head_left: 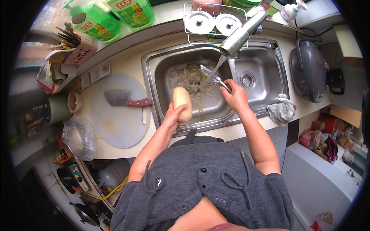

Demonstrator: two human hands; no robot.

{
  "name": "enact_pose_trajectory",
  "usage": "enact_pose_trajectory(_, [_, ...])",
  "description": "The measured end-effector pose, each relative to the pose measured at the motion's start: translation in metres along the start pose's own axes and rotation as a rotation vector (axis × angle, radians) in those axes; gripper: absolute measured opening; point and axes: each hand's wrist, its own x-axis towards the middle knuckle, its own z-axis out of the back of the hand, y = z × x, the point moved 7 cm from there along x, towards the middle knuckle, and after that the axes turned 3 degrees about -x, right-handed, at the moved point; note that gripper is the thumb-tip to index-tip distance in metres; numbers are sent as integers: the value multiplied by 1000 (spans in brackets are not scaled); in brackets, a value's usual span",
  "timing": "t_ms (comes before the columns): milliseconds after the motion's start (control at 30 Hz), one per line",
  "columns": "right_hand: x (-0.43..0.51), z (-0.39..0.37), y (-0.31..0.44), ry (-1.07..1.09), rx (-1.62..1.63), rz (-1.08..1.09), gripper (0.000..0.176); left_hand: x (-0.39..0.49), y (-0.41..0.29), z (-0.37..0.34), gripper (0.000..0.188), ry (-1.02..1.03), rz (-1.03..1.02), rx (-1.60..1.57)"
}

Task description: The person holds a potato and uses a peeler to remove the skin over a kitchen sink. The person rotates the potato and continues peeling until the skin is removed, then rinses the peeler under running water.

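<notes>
My left hand grips a pale peeled potato-like root vegetable over the near left part of the sink's larger basin. In my right hand is a metal peeler, its head pointing up and left beneath the faucet. Running water falls from the spout onto the peeler. Peelings lie scattered over the basin floor below both hands. The vegetable and the peeler are held apart from each other.
Left of the sink, a cleaver with a red handle rests on a round cutting board. The smaller basin has a drain strainer. A cloth hangs at the sink's right corner. Behind stands a wire rack with lidded jars.
</notes>
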Motion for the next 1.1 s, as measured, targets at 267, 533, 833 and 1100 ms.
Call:
enact_pose_trajectory(267, [11, -89, -53, 276, 535, -358, 32, -52, -81, 56, 99, -230, -703, 275])
enact_pose_trajectory(533, [45, -188, -55, 373, 142, -203, 24, -94, -84, 188, 94, -909, -729, 532])
enact_pose_trajectory(833, [43, -268, -61, 431, -248, 97, 33, -98, -47, 231, 94, -903, -479, 357])
enact_pose_trajectory(1100, [78, -197, -86, 385, 90, 0, 25, -140, -78, 180, 72, -1272, -823, 807])
